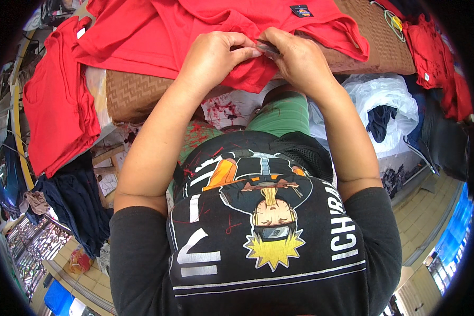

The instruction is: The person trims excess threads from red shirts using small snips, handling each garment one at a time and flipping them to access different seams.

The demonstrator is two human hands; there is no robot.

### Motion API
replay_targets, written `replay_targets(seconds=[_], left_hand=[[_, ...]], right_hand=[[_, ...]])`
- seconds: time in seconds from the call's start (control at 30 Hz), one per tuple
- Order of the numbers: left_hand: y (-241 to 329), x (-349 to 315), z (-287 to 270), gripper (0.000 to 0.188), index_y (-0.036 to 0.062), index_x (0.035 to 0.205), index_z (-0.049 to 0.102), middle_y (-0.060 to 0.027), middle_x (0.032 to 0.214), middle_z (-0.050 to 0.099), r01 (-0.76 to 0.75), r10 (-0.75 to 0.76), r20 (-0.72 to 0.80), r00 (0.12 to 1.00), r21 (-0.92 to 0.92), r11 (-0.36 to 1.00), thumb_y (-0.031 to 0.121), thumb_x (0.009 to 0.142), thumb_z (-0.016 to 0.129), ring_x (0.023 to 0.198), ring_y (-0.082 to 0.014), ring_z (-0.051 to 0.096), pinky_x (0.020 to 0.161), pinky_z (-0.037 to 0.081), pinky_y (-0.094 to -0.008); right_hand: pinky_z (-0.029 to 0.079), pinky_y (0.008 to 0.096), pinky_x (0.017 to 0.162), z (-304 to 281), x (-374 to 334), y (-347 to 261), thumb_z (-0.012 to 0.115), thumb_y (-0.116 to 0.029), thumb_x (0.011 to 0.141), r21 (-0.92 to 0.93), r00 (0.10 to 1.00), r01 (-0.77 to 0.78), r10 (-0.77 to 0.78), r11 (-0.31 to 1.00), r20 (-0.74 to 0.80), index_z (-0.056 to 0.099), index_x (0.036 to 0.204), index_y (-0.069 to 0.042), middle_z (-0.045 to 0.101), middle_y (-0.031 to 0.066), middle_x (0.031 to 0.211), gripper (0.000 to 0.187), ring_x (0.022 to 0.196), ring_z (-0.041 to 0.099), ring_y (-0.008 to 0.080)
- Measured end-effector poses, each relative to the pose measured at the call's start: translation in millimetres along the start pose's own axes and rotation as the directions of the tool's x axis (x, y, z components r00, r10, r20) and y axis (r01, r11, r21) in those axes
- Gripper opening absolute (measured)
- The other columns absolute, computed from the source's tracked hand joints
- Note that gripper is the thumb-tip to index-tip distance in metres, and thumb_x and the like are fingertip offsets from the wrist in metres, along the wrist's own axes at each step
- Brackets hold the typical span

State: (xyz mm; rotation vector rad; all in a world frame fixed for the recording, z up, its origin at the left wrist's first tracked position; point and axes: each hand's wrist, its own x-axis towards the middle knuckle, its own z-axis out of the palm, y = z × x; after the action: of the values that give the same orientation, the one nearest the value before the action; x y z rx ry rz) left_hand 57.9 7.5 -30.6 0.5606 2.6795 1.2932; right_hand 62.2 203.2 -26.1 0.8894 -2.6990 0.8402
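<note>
A red knit garment [142,39] lies spread over a brown-covered work surface, and part of it hangs over the near edge toward my lap. A dark neck label [302,10] shows on it at the far right. My left hand [213,57] is closed, thumb and forefinger pinching a bit of the red cloth. Close beside it, my right hand [303,57] is closed around a small dark metal tool [268,48], mostly hidden by the fingers, so its exact kind is unclear. The fingertips of both hands nearly meet over the cloth.
Folded red garments [60,100] hang at the left edge, above dark cloth [76,203]. More red clothing [434,58] lies at far right. A white plastic bag [389,95] with dark cloth stands below the surface's right side. Red thread scraps dot my shirt and green shorts [282,113].
</note>
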Motion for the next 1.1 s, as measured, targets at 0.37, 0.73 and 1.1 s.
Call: replay_targets(seconds=[0.37, 0.73, 1.1], left_hand=[[-8, 7, -6, 0.021, -0.0019, 0.099, 0.064, -0.0023, 0.086, 0.066, 0.11, -0.066, 0.16, 0.985, -0.283, 0.953, 0.018, 0.094, 0.059, 0.078, -0.0079, 0.06, 0.073, 0.05, -0.0228], [-9, 6, -5, 0.021, -0.001, 0.096, 0.063, -0.0008, 0.083, 0.064, 0.088, -0.048, 0.161, 0.986, -0.253, 0.963, 0.019, 0.095, 0.056, 0.077, -0.0066, 0.059, 0.073, 0.049, -0.022], [-5, 6, -6, 0.021, -0.0007, 0.096, 0.063, -0.0007, 0.081, 0.064, 0.097, -0.061, 0.161, 0.985, -0.226, 0.969, 0.019, 0.095, 0.056, 0.075, -0.0069, 0.058, 0.071, 0.049, -0.0223]], right_hand=[[0.048, 0.0442, 0.068, -28, -11, -2, 0.064, -0.023, 0.084, 0.18, 0.995, -0.062, 0.047, 0.982, 0.084, 0.06, 0.095, -0.005, 0.064, 0.0163, 0.081, 0.022, 0.079, 0.062, 0.0364], [0.048, 0.0463, 0.066, -21, -8, -4, 0.064, -0.024, 0.084, 0.055, 0.995, -0.044, 0.039, 0.998, 0.091, 0.061, 0.092, -0.007, 0.064, 0.0155, 0.081, 0.019, 0.079, 0.062, 0.0362], [0.048, 0.0461, 0.065, -22, -8, -7, 0.067, -0.022, 0.082, 0.028, 0.997, -0.036, 0.034, 0.999, 0.065, 0.06, 0.095, -0.009, 0.064, 0.0141, 0.082, 0.019, 0.077, 0.063, 0.036]])
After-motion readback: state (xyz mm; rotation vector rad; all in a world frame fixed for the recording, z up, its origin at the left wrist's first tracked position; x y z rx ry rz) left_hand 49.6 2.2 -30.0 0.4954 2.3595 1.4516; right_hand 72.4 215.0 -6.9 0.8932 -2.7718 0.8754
